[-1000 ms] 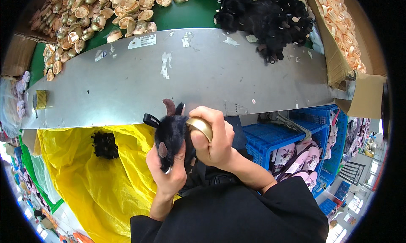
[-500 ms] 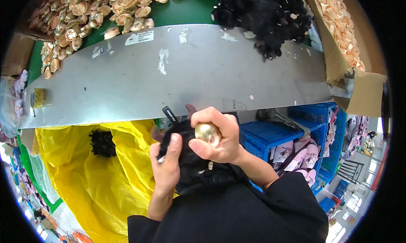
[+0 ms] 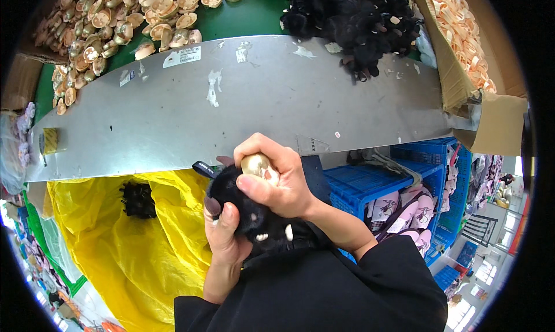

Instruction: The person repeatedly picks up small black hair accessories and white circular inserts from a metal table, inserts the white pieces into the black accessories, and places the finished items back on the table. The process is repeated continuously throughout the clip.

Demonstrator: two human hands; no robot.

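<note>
1. Below the grey metal table edge [image 3: 260,118], the left hand [image 3: 226,235] cups a black furry plush toy [image 3: 248,213] from beneath, fingers closed around it.
2. Right hand [image 3: 277,179] grips a small rounded gold plastic piece [image 3: 256,164], fingers curled over it, pressing it against the toy's top.
3. Yellow plastic bag [image 3: 127,245] lies just beside, left.

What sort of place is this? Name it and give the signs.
Probably a toy assembly workshop: a metal workbench stacked with gold shell parts and black plush pieces, with a yellow bag below catching one.
</note>
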